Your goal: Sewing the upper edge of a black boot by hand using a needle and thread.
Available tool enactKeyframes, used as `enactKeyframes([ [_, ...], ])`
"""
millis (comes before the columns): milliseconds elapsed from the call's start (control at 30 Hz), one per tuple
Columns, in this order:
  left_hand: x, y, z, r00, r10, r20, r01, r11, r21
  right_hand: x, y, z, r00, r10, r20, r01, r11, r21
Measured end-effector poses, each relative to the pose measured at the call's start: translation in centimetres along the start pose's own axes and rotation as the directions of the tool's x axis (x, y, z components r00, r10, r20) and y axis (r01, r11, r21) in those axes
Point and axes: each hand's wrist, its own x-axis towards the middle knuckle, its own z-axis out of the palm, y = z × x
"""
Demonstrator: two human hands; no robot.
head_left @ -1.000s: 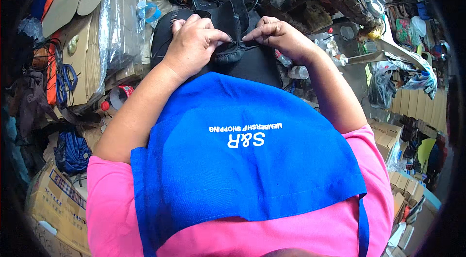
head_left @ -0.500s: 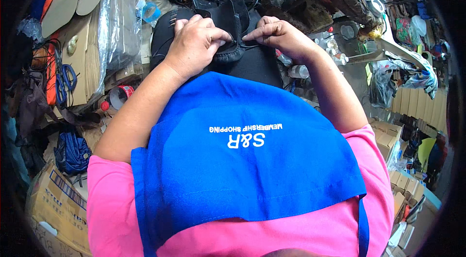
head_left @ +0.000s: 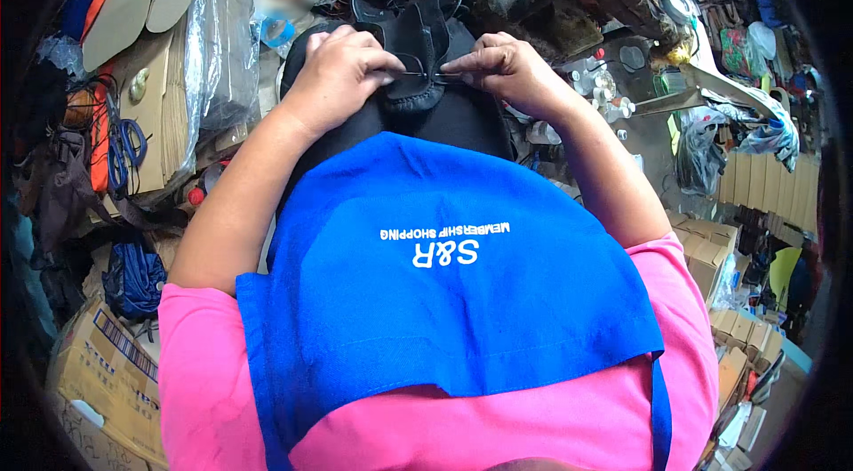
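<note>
Pinching a thin needle or thread [head_left: 415, 74], cannot tell which, with left fingers [head_left: 381, 61] and right fingers [head_left: 475, 60], close on either side of a black shoe [head_left: 415, 101], rounded end toward the blue apron [head_left: 444, 182].

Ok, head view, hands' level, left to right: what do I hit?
Cardboard sheets → left hand → black piece with a gathered edge → right hand → clear plastic bag.

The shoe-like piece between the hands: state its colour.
The shoe-like piece is black; it shows best in the head view.
</note>
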Motion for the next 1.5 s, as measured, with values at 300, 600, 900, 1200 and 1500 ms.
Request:
enactKeyframes([
  [300, 0.5, 0.8, -0.1, 0.999, 0.019, -0.046, -0.018, 1.0, 0.006, 0.0, -0.2, 0.4, 0.994, 0.09, 0.057, -0.099, 0.979, 0.178],
  [600, 0.2, 2.4, -0.2, 0.984, 0.13, -0.119, -0.111, 0.983, 0.149, -0.3, 0.6, 1.4, 0.998, -0.03, -0.059, 0.026, 0.998, -0.065],
  [900, 0.7, -0.4, 0.7, 0.999, 0.034, -0.025, -0.036, 0.996, -0.08, -0.4, 0.5, 1.1, 0.998, 0.069, -0.004, -0.068, 0.986, 0.15],
  [1200, 1.4, -0.8, 0.4, 0.999, 0.043, 0.002, -0.043, 0.998, -0.046, 0.2, 0.9, 1.1, 0.996, 0.083, -0.025, -0.078, 0.98, 0.182],
  [1500, 0.8, 0.1, 1.3, 1.0, 0.001, -0.025, -0.004, 0.989, -0.145, 0.1, 0.8, 1.7, 0.997, 0.029, -0.074, -0.017, 0.986, 0.166],
])
